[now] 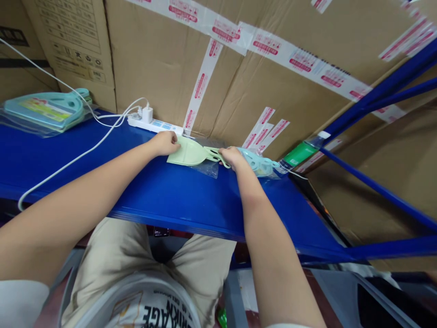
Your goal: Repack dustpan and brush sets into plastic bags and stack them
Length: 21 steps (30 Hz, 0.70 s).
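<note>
A pale green dustpan [187, 151] lies low over the blue shelf, its wide pan to the left and its handle to the right. The fingers of my left hand [166, 143] are closed on the pan's left edge. Around the far end of the handle, my right hand [231, 156] is closed, hiding part of it. Clear plastic film [207, 169] shows under the dustpan. Just right of my right hand, light blue dustpans [261, 163] lie in clear plastic.
A white power strip [157, 125] with a plug and white cable runs along the back. Packed light blue dustpans [44, 109] lie far left on the blue shelf [184, 200]. A green-labelled bottle [302, 152] leans at right. Taped cardboard boxes [153, 68] form the back wall.
</note>
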### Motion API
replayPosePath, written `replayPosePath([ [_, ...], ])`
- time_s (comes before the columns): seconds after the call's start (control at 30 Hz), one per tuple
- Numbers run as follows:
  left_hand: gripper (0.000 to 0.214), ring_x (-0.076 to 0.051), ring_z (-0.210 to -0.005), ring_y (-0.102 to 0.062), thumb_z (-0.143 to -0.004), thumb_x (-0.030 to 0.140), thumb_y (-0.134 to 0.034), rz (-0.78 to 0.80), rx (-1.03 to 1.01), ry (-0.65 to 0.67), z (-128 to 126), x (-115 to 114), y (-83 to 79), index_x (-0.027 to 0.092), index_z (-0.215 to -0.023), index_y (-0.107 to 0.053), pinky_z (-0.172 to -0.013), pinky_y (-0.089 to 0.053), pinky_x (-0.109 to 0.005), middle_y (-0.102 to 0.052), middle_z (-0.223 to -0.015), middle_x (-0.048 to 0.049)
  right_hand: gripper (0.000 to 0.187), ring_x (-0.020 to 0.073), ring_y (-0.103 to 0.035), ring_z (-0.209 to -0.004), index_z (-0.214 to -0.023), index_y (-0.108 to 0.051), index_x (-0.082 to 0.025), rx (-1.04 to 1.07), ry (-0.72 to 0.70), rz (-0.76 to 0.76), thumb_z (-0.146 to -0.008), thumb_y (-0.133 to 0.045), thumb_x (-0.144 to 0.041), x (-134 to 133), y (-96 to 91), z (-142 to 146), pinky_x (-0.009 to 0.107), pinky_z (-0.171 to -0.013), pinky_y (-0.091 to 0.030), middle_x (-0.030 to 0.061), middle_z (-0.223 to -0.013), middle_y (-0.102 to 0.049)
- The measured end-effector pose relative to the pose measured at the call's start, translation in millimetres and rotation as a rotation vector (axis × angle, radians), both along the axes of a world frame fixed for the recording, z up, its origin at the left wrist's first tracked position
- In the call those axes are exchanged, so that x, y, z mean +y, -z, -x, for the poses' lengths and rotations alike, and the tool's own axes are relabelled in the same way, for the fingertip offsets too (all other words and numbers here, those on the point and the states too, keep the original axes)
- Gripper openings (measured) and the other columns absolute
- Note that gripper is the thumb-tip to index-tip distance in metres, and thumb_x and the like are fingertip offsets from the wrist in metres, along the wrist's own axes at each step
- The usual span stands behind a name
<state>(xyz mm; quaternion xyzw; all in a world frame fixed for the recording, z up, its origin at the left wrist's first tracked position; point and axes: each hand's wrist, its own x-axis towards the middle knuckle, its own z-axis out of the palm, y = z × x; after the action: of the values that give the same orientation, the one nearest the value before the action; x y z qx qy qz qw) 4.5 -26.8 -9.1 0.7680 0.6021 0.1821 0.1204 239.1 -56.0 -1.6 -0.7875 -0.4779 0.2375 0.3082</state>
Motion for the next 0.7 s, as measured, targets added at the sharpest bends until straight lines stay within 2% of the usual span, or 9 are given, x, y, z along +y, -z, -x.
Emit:
replayPosePath([
  [0.13,0.044,-0.027,-0.115,-0.072,-0.081,0.022,-0.064,0.010,-0.007,0.011,-1.8,-0.3,1.1,0.019,-0.124,-0.070,-0.101,-0.054,-0.032,-0.076,-0.125,-0.0101,0.016,0.0139,-0.061,-0.055,-0.099,-0.069,-0.009,0.075,0.005,-0.019,-0.091,-0.059,-0.018,-7.9,-4.4,7.6,0.024,-0.055,-0.053,0.0041,-0.075,-0.065],
  [0.23,0.047,-0.025,-0.117,-0.071,-0.076,0.010,-0.063,0.034,-0.107,-0.004,0.9,3.8,2.6,0.017,-0.122,-0.071,-0.103,-0.053,-0.029,-0.076,-0.126,-0.0107,0.012,0.0159,-0.066,-0.059,-0.094,-0.070,-0.012,0.075,-0.030,-0.009,-0.090,-0.059,-0.017,-12.0,-6.2,10.3,0.024,-0.055,-0.054,0.0053,-0.074,-0.068],
  [0.4,0.050,-0.026,-0.116,-0.071,-0.072,0.003,-0.058,0.086,-0.278,-0.064,5.1,12.3,5.4,0.010,-0.120,-0.071,-0.099,-0.054,-0.030,-0.076,-0.127,-0.0137,0.017,0.0170,-0.070,-0.058,-0.094,-0.069,-0.011,0.024,-0.076,0.001,-0.094,-0.052,-0.014,-12.7,-6.5,8.9,0.023,-0.055,-0.055,0.0078,-0.078,-0.071],
  [0.57,0.040,-0.024,-0.109,-0.073,-0.078,0.009,-0.057,0.056,-0.240,-0.071,5.9,14.6,6.7,0.017,-0.113,-0.074,-0.092,-0.055,-0.027,-0.079,-0.122,-0.0102,0.017,0.0177,-0.069,-0.054,-0.095,-0.069,-0.009,-0.100,-0.133,0.005,-0.095,-0.054,-0.017,-12.4,-6.0,6.6,0.024,-0.054,-0.056,0.0089,-0.077,-0.072],
  [0.7,0.038,-0.025,-0.110,-0.073,-0.080,0.016,-0.059,0.030,-0.151,-0.049,7.9,11.4,3.9,0.018,-0.114,-0.074,-0.095,-0.055,-0.029,-0.079,-0.120,-0.0100,0.017,0.0186,-0.071,-0.057,-0.097,-0.070,-0.010,-0.040,-0.173,0.023,-0.095,-0.054,-0.017,-14.5,-4.1,13.5,0.024,-0.054,-0.056,0.0101,-0.080,-0.075],
])
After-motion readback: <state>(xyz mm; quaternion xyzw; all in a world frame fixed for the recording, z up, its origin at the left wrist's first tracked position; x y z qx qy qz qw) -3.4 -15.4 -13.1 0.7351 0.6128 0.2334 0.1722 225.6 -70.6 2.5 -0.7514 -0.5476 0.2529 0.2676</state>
